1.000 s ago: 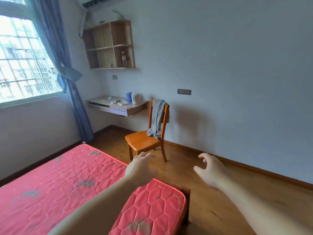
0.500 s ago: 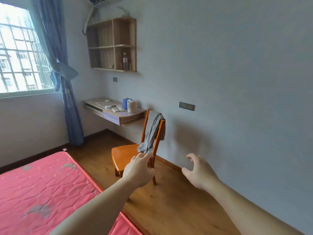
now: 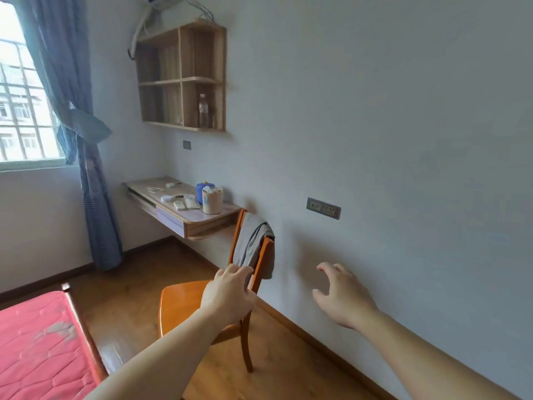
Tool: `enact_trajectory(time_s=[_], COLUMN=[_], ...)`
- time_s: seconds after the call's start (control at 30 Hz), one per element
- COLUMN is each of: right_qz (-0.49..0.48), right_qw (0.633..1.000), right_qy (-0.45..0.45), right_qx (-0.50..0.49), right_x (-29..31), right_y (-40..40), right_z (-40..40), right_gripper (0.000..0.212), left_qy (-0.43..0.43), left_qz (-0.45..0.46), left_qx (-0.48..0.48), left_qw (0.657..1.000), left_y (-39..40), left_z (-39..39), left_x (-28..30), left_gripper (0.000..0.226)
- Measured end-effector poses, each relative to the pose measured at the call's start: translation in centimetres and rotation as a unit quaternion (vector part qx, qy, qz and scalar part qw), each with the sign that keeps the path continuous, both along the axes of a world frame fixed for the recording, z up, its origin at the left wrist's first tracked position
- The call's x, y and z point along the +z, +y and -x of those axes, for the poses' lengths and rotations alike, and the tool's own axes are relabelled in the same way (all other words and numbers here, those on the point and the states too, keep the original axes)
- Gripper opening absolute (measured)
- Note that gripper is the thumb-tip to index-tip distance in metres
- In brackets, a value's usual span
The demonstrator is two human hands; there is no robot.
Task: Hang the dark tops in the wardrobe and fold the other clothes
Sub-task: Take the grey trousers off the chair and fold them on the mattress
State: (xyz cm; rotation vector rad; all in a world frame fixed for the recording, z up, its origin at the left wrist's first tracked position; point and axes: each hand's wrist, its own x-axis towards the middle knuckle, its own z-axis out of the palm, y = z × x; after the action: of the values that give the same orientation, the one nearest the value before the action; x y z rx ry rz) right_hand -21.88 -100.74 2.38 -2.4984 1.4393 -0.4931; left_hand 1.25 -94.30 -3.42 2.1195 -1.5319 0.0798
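Observation:
A grey garment [image 3: 250, 243] hangs over the backrest of an orange wooden chair [image 3: 184, 301] that stands by the right wall. My left hand [image 3: 227, 295] reaches out in front of the chair back, fingers loosely spread just below the garment's lower edge, holding nothing. My right hand [image 3: 340, 295] is raised to the right of the chair, fingers spread and slightly bent, empty, in front of the wall. No wardrobe is in view.
A red mattress [image 3: 40, 350] lies at the lower left. A wall-mounted desk [image 3: 190, 219] with a blue and a beige container stands behind the chair. Above hangs a wooden shelf [image 3: 181, 79]. A window with a blue curtain [image 3: 86, 157] is at left. Wooden floor lies between bed and chair.
I have come closer to the chair and turned right; the mattress has slid to the lower left. Both hands have stretched toward the chair back, still empty.

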Motion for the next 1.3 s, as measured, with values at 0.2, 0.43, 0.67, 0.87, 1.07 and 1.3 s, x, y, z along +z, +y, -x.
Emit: enact_trajectory(time_s=[0.2, 0.43, 0.67, 0.87, 1.07, 1.3], right_qz=[-0.043, -0.092, -0.164, -0.171, -0.243, -0.428], right_qw=[0.997, 0.993, 0.981, 0.977, 0.948, 0.851], right_qy=[-0.032, -0.013, -0.025, 0.021, 0.073, 0.107], right_qx=[0.047, 0.067, 0.099, 0.126, 0.193, 0.286], right_x=[-2.8, -4.5, -5.8, -7.5, -13.1, -19.4], right_y=[-14.7, -30.5, -42.7, -54.2, -61.8, -67.2], right_z=[-2.3, -4.8, -12.5, -21.2, -29.4, -36.3], right_gripper=[0.057, 0.055, 0.059, 0.069, 0.099, 0.128], left_qy=[-0.012, -0.001, 0.030, 0.081, 0.171, 0.430], left_qz=[-0.046, -0.079, -0.061, -0.051, -0.131, -0.189], left_qx=[0.067, 0.083, 0.112, 0.111, 0.138, 0.264], left_qw=[0.997, 0.993, 0.991, 0.989, 0.967, 0.843], left_y=[-11.4, -24.5, -35.8, -47.8, -55.1, -61.1], left_z=[-2.9, -3.8, -10.4, -17.6, -22.4, -22.2], left_x=[-1.1, -1.4, -3.2, -5.6, -8.8, -12.8], left_gripper=[0.055, 0.054, 0.054, 0.056, 0.059, 0.077])
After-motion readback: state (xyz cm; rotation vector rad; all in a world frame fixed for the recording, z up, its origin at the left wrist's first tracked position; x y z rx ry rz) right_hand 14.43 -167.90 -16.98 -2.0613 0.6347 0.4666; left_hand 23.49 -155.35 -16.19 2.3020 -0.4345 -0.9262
